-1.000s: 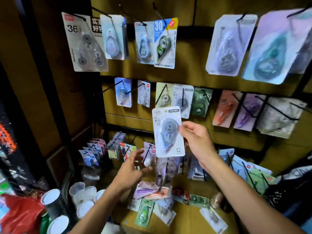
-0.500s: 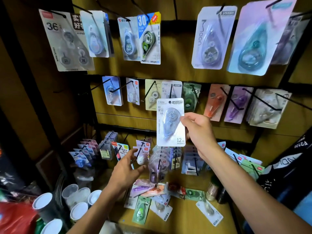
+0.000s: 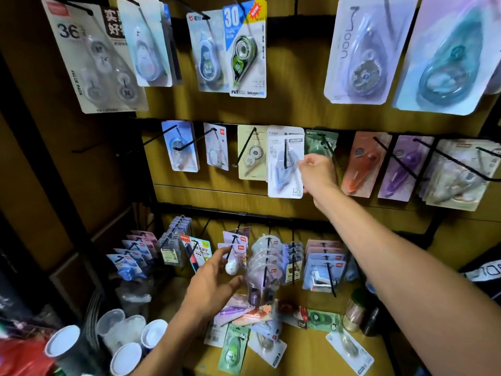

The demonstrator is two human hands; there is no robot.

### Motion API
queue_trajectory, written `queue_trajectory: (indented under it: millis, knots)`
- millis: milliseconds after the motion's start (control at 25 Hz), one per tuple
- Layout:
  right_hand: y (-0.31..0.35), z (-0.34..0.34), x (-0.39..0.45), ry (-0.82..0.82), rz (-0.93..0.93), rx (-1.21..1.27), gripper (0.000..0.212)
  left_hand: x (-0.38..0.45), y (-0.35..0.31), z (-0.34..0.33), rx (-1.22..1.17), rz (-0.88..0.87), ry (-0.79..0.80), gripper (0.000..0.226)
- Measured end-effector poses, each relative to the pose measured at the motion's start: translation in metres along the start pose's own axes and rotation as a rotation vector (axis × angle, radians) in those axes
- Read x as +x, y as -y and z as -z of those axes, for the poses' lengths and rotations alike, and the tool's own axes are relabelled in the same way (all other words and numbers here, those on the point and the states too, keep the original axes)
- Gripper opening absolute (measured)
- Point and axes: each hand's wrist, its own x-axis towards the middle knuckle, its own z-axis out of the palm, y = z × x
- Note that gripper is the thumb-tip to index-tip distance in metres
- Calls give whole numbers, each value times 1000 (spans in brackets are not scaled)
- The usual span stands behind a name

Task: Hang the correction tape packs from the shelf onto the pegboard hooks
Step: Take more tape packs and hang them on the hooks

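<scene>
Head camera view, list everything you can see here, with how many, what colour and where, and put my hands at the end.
Top-row packs: about seven in front, white, blue, lilac and teal, hanging on the upper hooks.
Middle-row packs: about nine in front, pale blue, cream, green, orange, purple.
Bottom-row packs: several stacks, mostly blue, pink and lilac, on low hooks.
Loose packs: several, green, purple, orange and white, lying on the shelf.
Held pack: one, white and pale blue, at a middle-row hook.
Cups: about five, white and clear, lower left.
Left hand: open, above the loose packs.
Right hand: pinching the held pack's right edge.
</scene>
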Motion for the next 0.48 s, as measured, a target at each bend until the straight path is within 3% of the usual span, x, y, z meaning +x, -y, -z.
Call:
queue_trajectory:
  millis: [240, 320, 480]
  knots:
    - [-27, -30, 36, -49, -57, 81, 18, 13, 37, -13, 7, -24, 6, 64]
    - [-35, -25, 24, -85, -72, 112, 7, 8, 41, -14, -46, 24, -49, 66]
    - [-67, 15, -46, -142, -39, 184, 10, -21, 54, -21, -134, 155, -142, 65]
